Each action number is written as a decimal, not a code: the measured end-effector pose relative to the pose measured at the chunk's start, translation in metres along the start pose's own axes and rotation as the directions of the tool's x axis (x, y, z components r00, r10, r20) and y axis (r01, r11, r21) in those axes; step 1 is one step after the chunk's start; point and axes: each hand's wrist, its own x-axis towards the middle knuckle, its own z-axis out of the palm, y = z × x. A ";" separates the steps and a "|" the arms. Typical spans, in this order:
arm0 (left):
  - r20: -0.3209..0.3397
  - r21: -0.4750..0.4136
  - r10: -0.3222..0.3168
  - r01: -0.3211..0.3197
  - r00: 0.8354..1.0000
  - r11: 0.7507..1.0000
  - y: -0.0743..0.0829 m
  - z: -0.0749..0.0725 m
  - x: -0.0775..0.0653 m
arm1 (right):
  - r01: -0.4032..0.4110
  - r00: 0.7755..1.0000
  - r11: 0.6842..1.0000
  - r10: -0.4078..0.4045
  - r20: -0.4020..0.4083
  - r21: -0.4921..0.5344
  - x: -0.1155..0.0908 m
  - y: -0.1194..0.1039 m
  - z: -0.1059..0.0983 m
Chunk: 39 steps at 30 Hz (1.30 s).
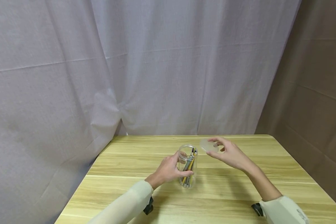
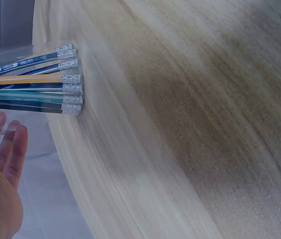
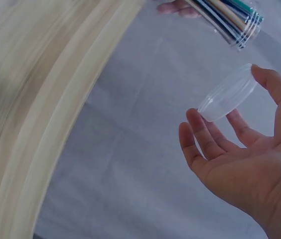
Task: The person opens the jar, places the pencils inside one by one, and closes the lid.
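A clear jar [image 1: 195, 170] with its mouth uncovered is near the middle of the wooden table in the head view. Several pencils [image 2: 31, 79] lean inside it, blue, green and yellow, with silvery ends showing in the left wrist view. My left hand [image 1: 168, 168] grips the jar from the left, thumb across its front and fingers behind. To the right of the jar's rim, my right hand [image 1: 230, 154] holds a round translucent lid [image 3: 227, 94] by its edge, between thumb and fingertips. The lid is tilted and apart from the jar.
The wooden tabletop [image 1: 123, 183] has light striped grain, and its far edge meets a grey curtain [image 1: 162, 77]. A brown cloth wall [image 1: 310, 93] runs along the right side. Dark bands [image 1: 149, 206] show at both sleeve cuffs.
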 end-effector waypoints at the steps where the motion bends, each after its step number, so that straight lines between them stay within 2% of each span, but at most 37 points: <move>1: -0.001 0.000 0.003 -0.003 1.000 1.000 0.000 0.000 0.000 | 0.004 1.000 1.000 -0.004 -0.001 0.014 0.002 -0.002 0.001; 11: 0.001 -0.010 0.015 -0.015 1.000 1.000 0.002 0.000 0.000 | 0.047 0.999 0.993 -0.049 0.013 0.108 0.017 -0.022 0.016; 23: -0.002 0.006 0.053 -0.053 0.999 0.999 0.001 -0.001 -0.001 | 0.157 0.983 0.985 -0.164 0.086 0.078 0.021 -0.038 0.035; 39: 0.007 -0.004 0.072 -0.072 0.997 0.997 0.000 -0.001 -0.001 | 0.128 0.981 0.991 -0.132 0.141 0.038 0.021 -0.041 0.042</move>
